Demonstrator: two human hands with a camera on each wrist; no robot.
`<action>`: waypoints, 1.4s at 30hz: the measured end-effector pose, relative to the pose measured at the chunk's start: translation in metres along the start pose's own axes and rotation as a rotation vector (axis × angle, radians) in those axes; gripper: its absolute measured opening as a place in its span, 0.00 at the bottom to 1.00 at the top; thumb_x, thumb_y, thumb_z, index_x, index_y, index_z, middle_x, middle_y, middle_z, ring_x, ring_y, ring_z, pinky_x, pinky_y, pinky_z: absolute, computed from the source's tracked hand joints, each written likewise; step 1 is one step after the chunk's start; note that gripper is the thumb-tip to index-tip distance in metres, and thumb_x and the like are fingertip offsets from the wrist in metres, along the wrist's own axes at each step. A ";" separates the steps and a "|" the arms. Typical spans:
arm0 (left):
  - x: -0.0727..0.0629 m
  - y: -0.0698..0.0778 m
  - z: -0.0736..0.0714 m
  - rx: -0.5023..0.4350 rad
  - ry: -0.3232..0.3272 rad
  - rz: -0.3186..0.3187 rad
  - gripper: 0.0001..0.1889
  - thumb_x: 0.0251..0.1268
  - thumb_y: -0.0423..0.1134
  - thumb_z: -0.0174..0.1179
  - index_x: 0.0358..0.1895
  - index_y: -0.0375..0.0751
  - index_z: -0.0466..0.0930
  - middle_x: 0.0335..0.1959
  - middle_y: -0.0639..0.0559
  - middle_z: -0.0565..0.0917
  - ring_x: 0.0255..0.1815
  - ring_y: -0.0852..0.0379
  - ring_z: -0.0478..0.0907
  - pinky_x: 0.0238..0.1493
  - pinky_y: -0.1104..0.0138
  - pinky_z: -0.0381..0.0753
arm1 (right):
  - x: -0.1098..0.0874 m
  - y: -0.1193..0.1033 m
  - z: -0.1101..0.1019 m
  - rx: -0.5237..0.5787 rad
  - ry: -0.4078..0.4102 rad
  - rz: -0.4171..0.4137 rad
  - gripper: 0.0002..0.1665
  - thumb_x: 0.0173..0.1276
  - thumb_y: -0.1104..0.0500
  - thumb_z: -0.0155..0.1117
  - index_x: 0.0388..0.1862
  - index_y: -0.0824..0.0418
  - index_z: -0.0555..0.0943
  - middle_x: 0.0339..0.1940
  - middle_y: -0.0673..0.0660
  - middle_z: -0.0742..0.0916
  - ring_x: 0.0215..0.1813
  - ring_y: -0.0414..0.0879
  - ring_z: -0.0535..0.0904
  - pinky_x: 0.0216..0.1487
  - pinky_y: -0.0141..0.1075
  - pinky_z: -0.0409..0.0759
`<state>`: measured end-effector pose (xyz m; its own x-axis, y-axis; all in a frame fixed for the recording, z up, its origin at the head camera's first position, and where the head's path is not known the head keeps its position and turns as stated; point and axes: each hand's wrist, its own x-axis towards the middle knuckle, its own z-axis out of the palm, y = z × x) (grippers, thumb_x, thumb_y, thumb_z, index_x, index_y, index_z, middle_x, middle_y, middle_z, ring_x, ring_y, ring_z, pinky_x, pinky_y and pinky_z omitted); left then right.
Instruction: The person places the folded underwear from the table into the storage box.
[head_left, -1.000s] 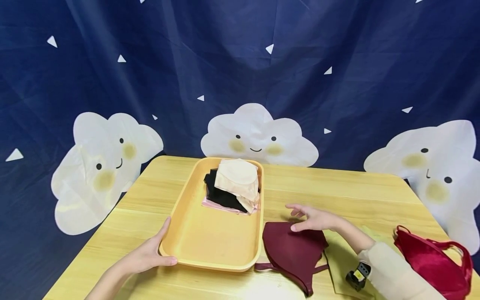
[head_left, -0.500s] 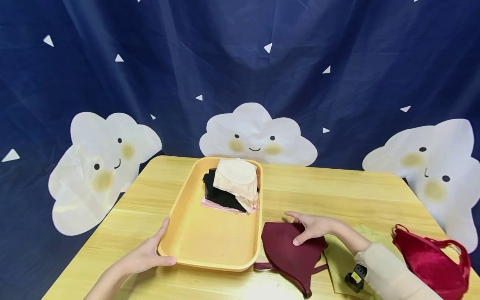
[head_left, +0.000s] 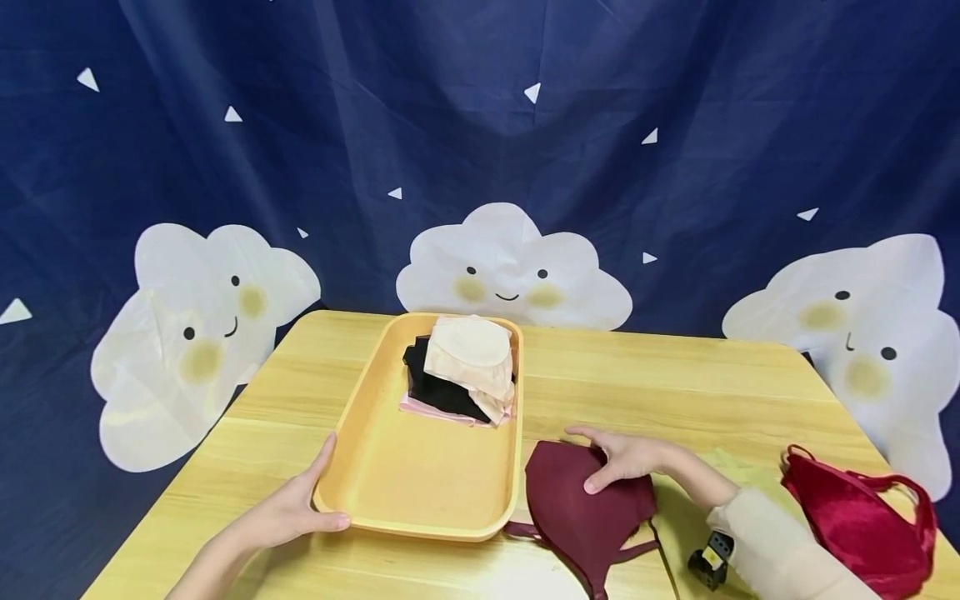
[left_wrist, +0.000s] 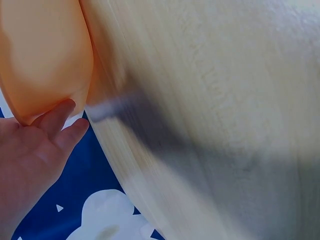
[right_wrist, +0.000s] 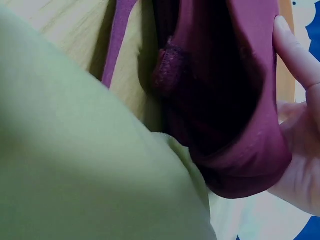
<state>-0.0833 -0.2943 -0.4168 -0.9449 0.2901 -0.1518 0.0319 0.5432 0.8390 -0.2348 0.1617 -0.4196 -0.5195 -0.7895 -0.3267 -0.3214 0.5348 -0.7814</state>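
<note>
In the head view, a folded burgundy bra (head_left: 577, 508) lies to the right of a yellow tray (head_left: 423, 532). My right hand (head_left: 626, 458) grips its upper part, thumb on the near face and fingers over the far edge. The right wrist view shows the bra's cup (right_wrist: 235, 165) bulging open beside that hand (right_wrist: 302, 145). My left hand (head_left: 288, 504) holds the tray's near left corner, with the thumb at the front rim and fingers along the left side. In the left wrist view, that hand's fingertips (left_wrist: 65, 107) touch the tray's wall.
Inside the tray, a cream garment (head_left: 472, 350) lies on a black one (head_left: 442, 392), over pink cloth (head_left: 435, 408). A yellow-green garment (head_left: 675, 533) lies under the right forearm. A red satin bra (head_left: 862, 525) sits at the table's (head_left: 637, 367) right. A cloud-print curtain (head_left: 480, 125) hangs behind.
My right hand has come down onto the burgundy bra and taken hold of it. The bra's lower end and straps have shifted slightly. My left hand stays at the tray's corner.
</note>
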 end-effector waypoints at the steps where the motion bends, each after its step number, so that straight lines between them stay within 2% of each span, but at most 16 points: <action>1: 0.000 0.000 0.000 -0.002 0.002 -0.003 0.58 0.51 0.39 0.66 0.69 0.31 0.24 0.69 0.27 0.32 0.68 0.32 0.33 0.65 0.60 0.40 | 0.000 0.000 0.000 0.013 0.005 -0.011 0.56 0.54 0.46 0.68 0.70 0.70 0.50 0.69 0.70 0.57 0.67 0.66 0.55 0.61 0.55 0.59; 4: -0.001 0.000 0.000 -0.009 0.006 0.010 0.58 0.51 0.39 0.66 0.69 0.30 0.24 0.69 0.26 0.31 0.68 0.31 0.32 0.62 0.74 0.39 | -0.002 0.001 -0.002 0.063 0.020 -0.029 0.52 0.56 0.49 0.67 0.70 0.68 0.50 0.69 0.70 0.57 0.66 0.66 0.55 0.60 0.57 0.59; 7: -0.002 0.000 0.000 -0.014 0.004 0.019 0.58 0.51 0.39 0.66 0.69 0.30 0.24 0.69 0.26 0.31 0.68 0.31 0.32 0.61 0.77 0.39 | -0.004 0.001 -0.005 0.110 0.041 -0.032 0.47 0.59 0.51 0.65 0.70 0.64 0.53 0.68 0.71 0.59 0.66 0.68 0.56 0.60 0.59 0.58; 8: -0.001 -0.001 0.000 -0.015 0.003 0.027 0.58 0.51 0.38 0.66 0.69 0.30 0.24 0.68 0.25 0.31 0.67 0.29 0.31 0.65 0.70 0.39 | -0.005 0.002 -0.006 0.122 0.047 -0.037 0.45 0.59 0.52 0.64 0.70 0.63 0.55 0.67 0.71 0.60 0.65 0.68 0.56 0.60 0.59 0.58; 10: -0.001 0.000 0.000 0.004 0.006 0.019 0.58 0.50 0.39 0.66 0.69 0.29 0.24 0.68 0.25 0.32 0.68 0.30 0.33 0.65 0.57 0.40 | -0.005 0.003 -0.009 0.149 0.047 -0.057 0.38 0.61 0.55 0.63 0.67 0.63 0.61 0.65 0.70 0.65 0.65 0.66 0.58 0.60 0.56 0.60; 13: 0.000 0.000 0.000 0.025 0.006 0.013 0.58 0.50 0.39 0.67 0.68 0.28 0.24 0.68 0.25 0.33 0.68 0.30 0.34 0.60 0.43 0.39 | -0.006 0.006 -0.014 0.175 0.045 -0.091 0.26 0.63 0.58 0.60 0.59 0.64 0.71 0.60 0.64 0.73 0.62 0.53 0.66 0.59 0.43 0.66; 17: 0.000 0.001 0.000 0.030 0.006 0.030 0.58 0.51 0.38 0.66 0.68 0.27 0.24 0.68 0.24 0.33 0.67 0.27 0.34 0.59 0.38 0.39 | -0.007 0.009 -0.019 0.243 0.042 -0.126 0.18 0.64 0.61 0.58 0.51 0.69 0.77 0.51 0.54 0.80 0.53 0.38 0.72 0.51 0.29 0.71; 21: 0.000 0.002 0.000 0.021 0.005 0.044 0.58 0.51 0.38 0.66 0.68 0.27 0.24 0.67 0.23 0.33 0.66 0.25 0.34 0.58 0.36 0.39 | -0.010 0.009 -0.025 0.327 0.050 -0.178 0.17 0.64 0.64 0.56 0.50 0.71 0.76 0.47 0.47 0.81 0.49 0.36 0.75 0.49 0.29 0.72; 24: -0.001 0.002 0.000 0.016 0.003 0.045 0.58 0.51 0.38 0.66 0.68 0.28 0.24 0.67 0.23 0.33 0.65 0.24 0.34 0.58 0.35 0.39 | -0.013 0.007 -0.031 0.390 0.058 -0.223 0.15 0.65 0.66 0.54 0.49 0.63 0.79 0.46 0.45 0.82 0.47 0.37 0.76 0.47 0.29 0.74; 27: 0.000 0.001 0.000 0.015 0.002 0.039 0.58 0.51 0.38 0.66 0.68 0.28 0.24 0.67 0.23 0.32 0.66 0.25 0.34 0.59 0.35 0.39 | -0.018 0.004 -0.036 0.461 0.047 -0.263 0.18 0.65 0.69 0.52 0.48 0.53 0.81 0.44 0.44 0.83 0.45 0.37 0.77 0.45 0.29 0.75; 29: 0.000 0.000 0.000 0.013 0.001 0.039 0.58 0.51 0.38 0.66 0.68 0.28 0.24 0.67 0.23 0.32 0.66 0.25 0.33 0.59 0.35 0.38 | -0.020 0.001 -0.040 0.506 0.035 -0.292 0.21 0.66 0.70 0.50 0.48 0.50 0.81 0.43 0.45 0.84 0.44 0.37 0.78 0.44 0.29 0.76; 37: -0.001 0.000 -0.001 0.023 0.005 0.036 0.58 0.51 0.39 0.66 0.68 0.28 0.24 0.67 0.22 0.33 0.66 0.25 0.35 0.59 0.36 0.39 | -0.028 -0.016 -0.056 0.601 0.045 -0.395 0.24 0.66 0.73 0.46 0.49 0.50 0.81 0.43 0.45 0.84 0.42 0.37 0.79 0.42 0.29 0.78; 42: -0.001 0.000 -0.001 0.025 0.008 0.033 0.58 0.51 0.39 0.67 0.68 0.27 0.24 0.67 0.22 0.33 0.66 0.25 0.34 0.59 0.36 0.39 | -0.034 -0.033 -0.064 0.609 0.064 -0.415 0.24 0.67 0.72 0.46 0.49 0.51 0.81 0.43 0.46 0.84 0.41 0.38 0.80 0.40 0.30 0.78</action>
<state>-0.0830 -0.2950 -0.4159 -0.9457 0.3021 -0.1201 0.0711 0.5526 0.8304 -0.2572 0.1900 -0.3490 -0.5015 -0.8617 0.0770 -0.0148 -0.0804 -0.9967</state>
